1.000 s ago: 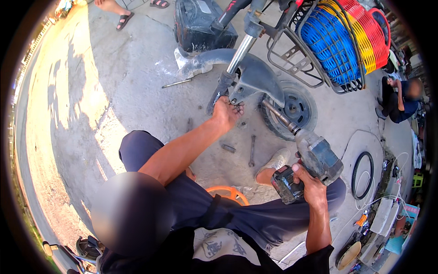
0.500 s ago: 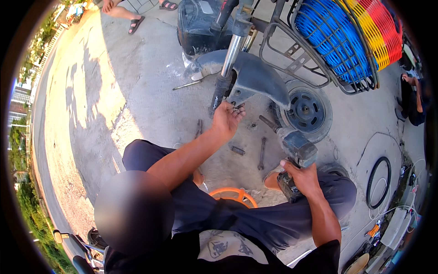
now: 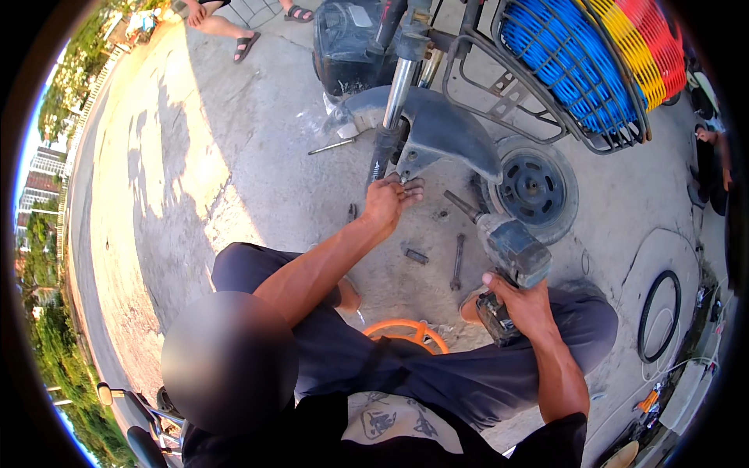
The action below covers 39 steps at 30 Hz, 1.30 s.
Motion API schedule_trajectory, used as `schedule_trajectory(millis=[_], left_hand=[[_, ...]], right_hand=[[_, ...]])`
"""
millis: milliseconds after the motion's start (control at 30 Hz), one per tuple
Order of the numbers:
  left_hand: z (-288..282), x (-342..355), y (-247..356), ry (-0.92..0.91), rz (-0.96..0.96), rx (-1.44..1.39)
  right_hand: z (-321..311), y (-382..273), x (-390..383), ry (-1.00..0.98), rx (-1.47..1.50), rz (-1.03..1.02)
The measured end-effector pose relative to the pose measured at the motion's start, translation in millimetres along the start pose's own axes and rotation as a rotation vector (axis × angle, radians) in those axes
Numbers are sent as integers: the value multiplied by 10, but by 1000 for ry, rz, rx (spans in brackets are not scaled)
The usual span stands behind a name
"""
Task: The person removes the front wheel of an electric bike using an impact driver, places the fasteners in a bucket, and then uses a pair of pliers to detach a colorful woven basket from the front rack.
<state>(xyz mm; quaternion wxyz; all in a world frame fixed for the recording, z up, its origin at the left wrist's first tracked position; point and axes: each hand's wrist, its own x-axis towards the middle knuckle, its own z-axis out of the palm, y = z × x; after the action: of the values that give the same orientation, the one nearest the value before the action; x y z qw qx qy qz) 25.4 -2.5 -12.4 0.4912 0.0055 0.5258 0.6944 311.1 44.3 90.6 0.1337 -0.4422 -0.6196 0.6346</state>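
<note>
My right hand [image 3: 527,308] is wrapped round the grip of a cordless impact wrench [image 3: 511,249], whose long socket points up and left. At the lower end of a fork leg [image 3: 384,148], my left hand [image 3: 390,201] has its fingers pinched together beside the bracket of a dark front fender [image 3: 449,129]. What those fingers hold, if anything, is too small to make out. A removed wheel [image 3: 534,185] lies flat on the ground, right of the fender.
A spanner [image 3: 458,261] and a socket [image 3: 417,256] lie on the concrete before me. Below them is an orange ring-shaped object [image 3: 406,326]. A black rack with a blue, yellow and red basket [image 3: 577,58] overhangs the wheel. Farther right lies a black tyre [image 3: 657,316]. A seated person's leg [image 3: 218,43] shows far left.
The whole view has shifted slightly, moving the scene a little to the right. My left hand stays at the fender bracket, and my right hand still holds the impact wrench.
</note>
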Motion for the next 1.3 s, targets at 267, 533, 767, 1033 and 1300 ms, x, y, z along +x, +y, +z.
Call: schedule_trajectory(millis=[267, 533, 767, 1033, 1300], left_hand=[[-165, 85, -90, -46, -56, -83], [-913, 30, -255, -399, -377, 766], [-2209, 1119, -651, 6, -153, 1205], [-2210, 1120, -627, 328, 424, 1483], [-558, -200, 513, -650, 0, 2049]], right_hand=[[50, -29, -36, 27, 28, -23], [23, 116, 5, 30, 64, 93], [62, 157, 2, 57, -8, 182], [139, -27, 169, 19, -46, 210], [82, 223, 197, 28, 159, 243]])
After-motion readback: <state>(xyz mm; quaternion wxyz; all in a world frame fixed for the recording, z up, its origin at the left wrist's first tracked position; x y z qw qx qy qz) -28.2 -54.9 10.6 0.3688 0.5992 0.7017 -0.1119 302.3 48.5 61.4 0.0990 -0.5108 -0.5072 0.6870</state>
